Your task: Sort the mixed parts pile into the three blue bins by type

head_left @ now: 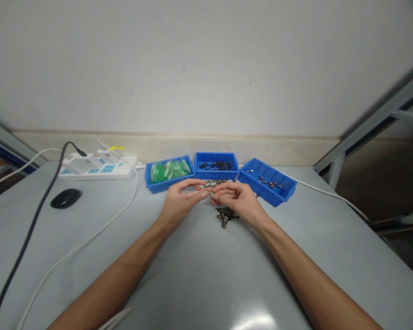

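Note:
My left hand [183,198] and my right hand [240,201] meet over the table, thumbs and fingertips pinched together. Between them is a small shiny metal fastener [211,193], too small to make out its exact kind. Just under my right hand lies a loose pile of dark screws [226,215], a few with brassy ends. More small metal hardware [220,182] lies behind my fingers, partly hidden by them. Past the fingertips, the middle blue bin [216,175] holds dark screws. The right blue bin [277,200] stands at an angle with several metal fasteners in it.
At the left, a blue bin [170,186] contains green-and-clear plastic packets. A white power strip [124,172] with plugged-in adapters stands by the wall. A black mouse [66,198] sits in front of it. A black cable [32,229] and a white cable [89,239] cross the left side.

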### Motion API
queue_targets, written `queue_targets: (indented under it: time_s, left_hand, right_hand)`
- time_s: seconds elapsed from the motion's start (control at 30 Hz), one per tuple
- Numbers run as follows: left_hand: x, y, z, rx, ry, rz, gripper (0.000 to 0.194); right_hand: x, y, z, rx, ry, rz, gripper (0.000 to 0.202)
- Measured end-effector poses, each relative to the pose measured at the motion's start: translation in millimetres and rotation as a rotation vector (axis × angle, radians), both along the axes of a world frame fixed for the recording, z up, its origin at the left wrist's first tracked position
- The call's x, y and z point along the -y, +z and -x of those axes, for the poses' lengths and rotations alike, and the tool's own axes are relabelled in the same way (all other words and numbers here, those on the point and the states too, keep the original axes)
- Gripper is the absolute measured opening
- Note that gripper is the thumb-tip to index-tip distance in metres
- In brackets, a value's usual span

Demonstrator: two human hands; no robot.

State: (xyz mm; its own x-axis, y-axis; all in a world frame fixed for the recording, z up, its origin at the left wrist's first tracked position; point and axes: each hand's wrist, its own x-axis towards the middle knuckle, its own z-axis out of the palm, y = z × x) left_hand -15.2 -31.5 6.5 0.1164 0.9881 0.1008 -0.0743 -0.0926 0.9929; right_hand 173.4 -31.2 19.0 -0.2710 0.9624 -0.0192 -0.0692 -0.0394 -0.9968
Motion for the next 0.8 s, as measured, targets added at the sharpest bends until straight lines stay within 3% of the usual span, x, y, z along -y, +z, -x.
queue_targets:
  time_s: [0.23,0.47,0.6,0.7,0.8]
  left_hand:
    - [0,1.3,-1,-0.035,-0.025,-0.076,0.043]
    - [0,4.7,2,-0.040,-0.050,-0.052,0.044]
    - [1,3.7,-1,-0.092,-0.087,-0.096,0.036]
    - [5,2.4,-5,-0.274,-0.103,-0.277,0.019]
    - [8,-2.3,-8,-0.566,-0.148,-0.517,0.021]
  right_hand:
    - [3,4.3,4,-0.066,-0.026,0.033,0.033]
    - [4,2.8,2,-0.033,-0.019,0.007,0.030]
    - [2,4.6,-1,-0.011,-0.035,-0.001,0.029]
    - [-2,6.0,-4,-0.014,-0.178,-0.048,0.028]
    - [-8,6.1,-13,-0.045,-0.483,-0.136,0.024]
